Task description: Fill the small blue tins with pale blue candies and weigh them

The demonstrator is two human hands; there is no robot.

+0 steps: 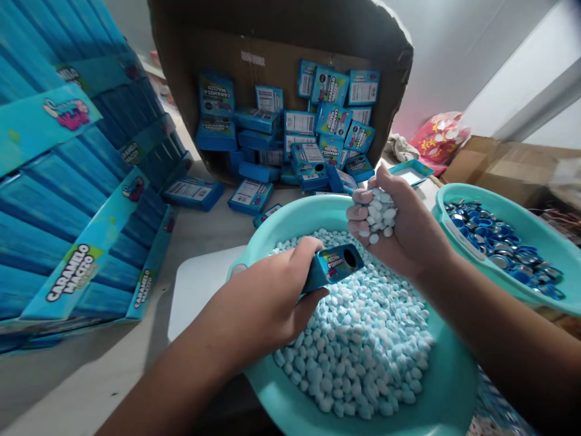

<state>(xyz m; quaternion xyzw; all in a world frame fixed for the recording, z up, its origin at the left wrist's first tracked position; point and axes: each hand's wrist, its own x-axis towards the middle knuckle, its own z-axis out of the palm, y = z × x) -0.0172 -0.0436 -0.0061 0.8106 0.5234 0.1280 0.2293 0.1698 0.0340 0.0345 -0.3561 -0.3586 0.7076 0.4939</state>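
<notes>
Over a turquoise basin (454, 387) full of pale blue and white candies (358, 345), my left hand (281, 284) is closed around a small blue candy tin (333, 266). A round dark hole shows in the end of the tin, which points to the right. My right hand (403, 224) is cupped just above and right of the tin, with a heap of candies (381, 212) held in its curled fingers. The two hands are apart. Part of the tin is hidden by the left fingers.
A cardboard box (281, 48) lying open behind the basin holds many blue tins (333, 121), some spilling out. Blue display cartons (72, 230) stand stacked at left. At right, another turquoise basin (558, 242) holds blue and silver lids (499, 248). A white board (190, 290) lies under the basin.
</notes>
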